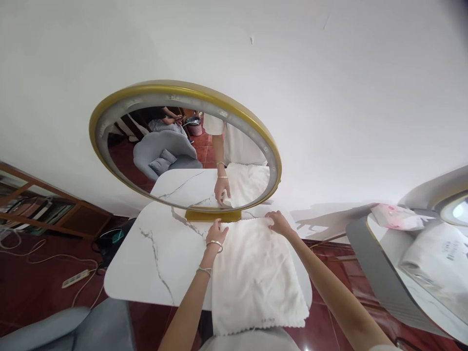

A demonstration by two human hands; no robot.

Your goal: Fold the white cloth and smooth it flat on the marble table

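A white cloth (256, 273) with a scalloped edge lies spread over the right part of a white marbled tabletop (139, 263). Its near end hangs past the front edge, towards my body. At the far left corner of the cloth is my left hand (217, 235), wearing bracelets, thumb and fingers closed on the edge. My right hand (279, 224) pinches the far right corner between thumb and fingers. Just beyond the cloth, the gold base (214, 215) of an oval mirror (183, 151) rests on the table. The mirror reflects one hand and part of the cloth.
A second table (387, 273) at the right bears a pink-and-white packet (397, 217) and a white bundle (438, 256). A power strip (75, 278) and cables lie on the red floor at left, near a wooden shelf (47, 204). A grey chair (98, 326) is at lower left.
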